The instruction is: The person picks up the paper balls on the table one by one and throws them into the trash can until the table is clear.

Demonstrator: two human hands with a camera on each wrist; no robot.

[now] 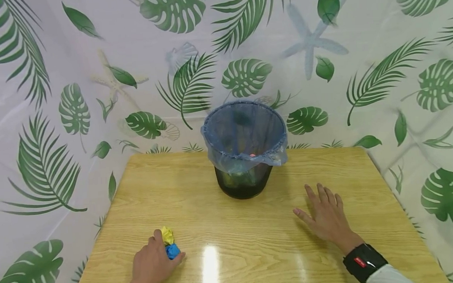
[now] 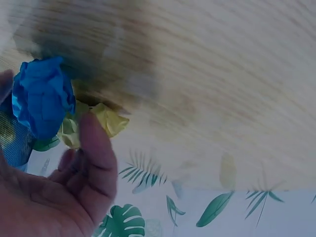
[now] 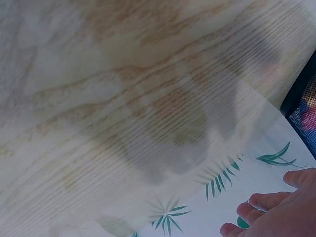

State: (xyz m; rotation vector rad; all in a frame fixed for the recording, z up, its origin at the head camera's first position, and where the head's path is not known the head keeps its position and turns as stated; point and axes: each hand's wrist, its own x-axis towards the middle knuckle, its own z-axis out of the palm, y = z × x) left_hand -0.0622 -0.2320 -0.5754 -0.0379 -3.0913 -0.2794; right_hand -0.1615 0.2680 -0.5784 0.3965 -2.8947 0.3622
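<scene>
My left hand (image 1: 152,263) is low on the left of the table, its fingers curled round a blue crumpled paper ball (image 1: 172,251) and a yellow crumpled paper ball (image 1: 167,235). In the left wrist view the blue paper ball (image 2: 43,98) lies between thumb and fingers, and the yellow paper ball (image 2: 111,120) shows behind the fingertips. Over the right side of the table, my right hand (image 1: 328,219) is spread with nothing in it. At the back stands a dark mesh wastebasket (image 1: 243,187) lined with a translucent blue bag (image 1: 227,160); some contents show dimly through its side.
The light wooden table (image 1: 253,237) has a leaf-patterned white sheet (image 1: 140,86) hanging behind it and along both sides. A black band (image 1: 364,262) is strapped on my right wrist. The wastebasket stands near the table's back edge, between the two hands.
</scene>
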